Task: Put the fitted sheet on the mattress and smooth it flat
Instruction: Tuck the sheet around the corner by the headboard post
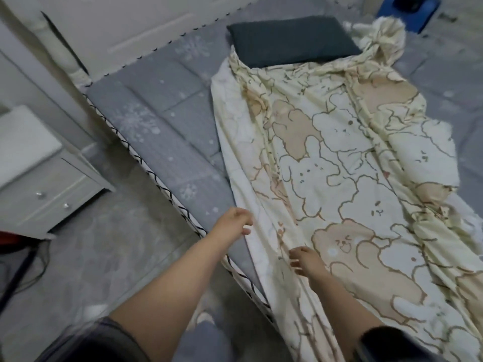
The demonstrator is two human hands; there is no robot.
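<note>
A cream fitted sheet (334,163) printed with beige and white bears lies bunched in a long strip along the grey quilted mattress (156,131). Wide grey areas show on both sides of it. My left hand (236,220) reaches to the sheet's left edge near the mattress side, fingers curled at the fabric; whether it grips the edge is unclear. My right hand (304,261) lies on the sheet nearer to me, fingers bent into a fold of the cloth. The sheet's far end is gathered in a lump beside a dark pillow (292,40).
A white bedside cabinet (44,189) with drawers stands left of the bed, with a tiled floor (109,257) between. A white wall panel runs behind the mattress. A blue object (407,11) sits at the far right. Dark cables lie at the left edge.
</note>
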